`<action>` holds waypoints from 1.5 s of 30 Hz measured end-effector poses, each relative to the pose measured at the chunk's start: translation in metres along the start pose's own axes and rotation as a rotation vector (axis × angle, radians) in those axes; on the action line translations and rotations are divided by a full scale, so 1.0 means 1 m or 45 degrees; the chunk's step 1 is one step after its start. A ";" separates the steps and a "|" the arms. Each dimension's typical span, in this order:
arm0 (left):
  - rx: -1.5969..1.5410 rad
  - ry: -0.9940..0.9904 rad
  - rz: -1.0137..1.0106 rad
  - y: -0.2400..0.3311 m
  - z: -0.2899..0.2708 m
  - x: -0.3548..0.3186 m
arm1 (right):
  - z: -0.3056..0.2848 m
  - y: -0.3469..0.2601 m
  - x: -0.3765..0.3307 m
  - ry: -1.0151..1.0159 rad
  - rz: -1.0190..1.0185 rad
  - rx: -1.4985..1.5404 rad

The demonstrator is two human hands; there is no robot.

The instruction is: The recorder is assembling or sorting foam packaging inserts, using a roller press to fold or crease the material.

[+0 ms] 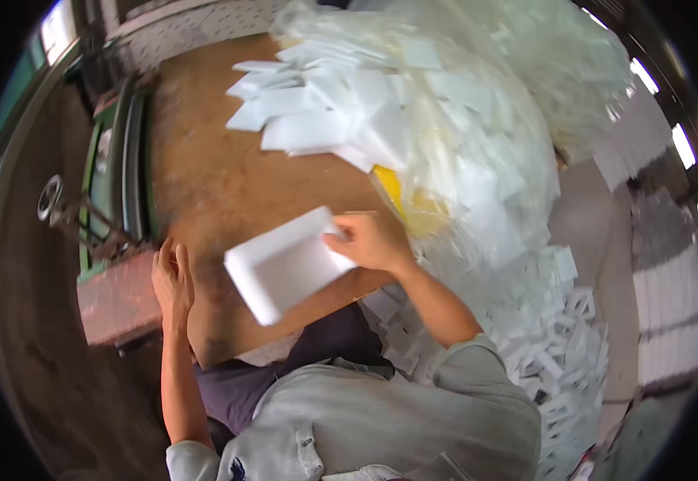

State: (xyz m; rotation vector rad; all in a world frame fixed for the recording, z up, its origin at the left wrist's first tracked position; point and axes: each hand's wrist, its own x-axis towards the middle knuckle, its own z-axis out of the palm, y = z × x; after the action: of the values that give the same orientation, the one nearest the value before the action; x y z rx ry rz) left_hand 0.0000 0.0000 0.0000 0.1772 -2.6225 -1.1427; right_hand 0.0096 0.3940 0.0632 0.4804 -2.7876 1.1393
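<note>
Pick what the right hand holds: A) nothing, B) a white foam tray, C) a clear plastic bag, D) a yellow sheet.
B: the right hand grips one edge of a white foam tray above the brown table, while the left hand rests empty at the table's edge.

Foam tray (285, 264) on table (221, 184)

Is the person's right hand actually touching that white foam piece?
Touching. The head view shows the right hand with its fingers wrapped over the near edge of the white foam piece, gripping it above the wooden table.
</note>
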 end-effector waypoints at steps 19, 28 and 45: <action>0.410 -0.217 0.467 0.042 0.193 0.129 | -0.270 0.235 -0.259 1.505 0.839 0.268; 0.502 -0.107 0.348 0.051 0.216 0.130 | -0.245 0.297 -0.052 1.142 0.753 0.482; -0.169 0.145 0.242 0.029 0.219 0.146 | -0.187 0.175 -0.052 0.624 0.176 -0.196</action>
State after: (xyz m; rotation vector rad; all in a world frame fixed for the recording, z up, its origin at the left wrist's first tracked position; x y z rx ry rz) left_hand -0.2042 0.1414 -0.0920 -0.0325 -2.3960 -1.1980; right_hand -0.0038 0.6546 0.0703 -0.0123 -2.4729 0.9024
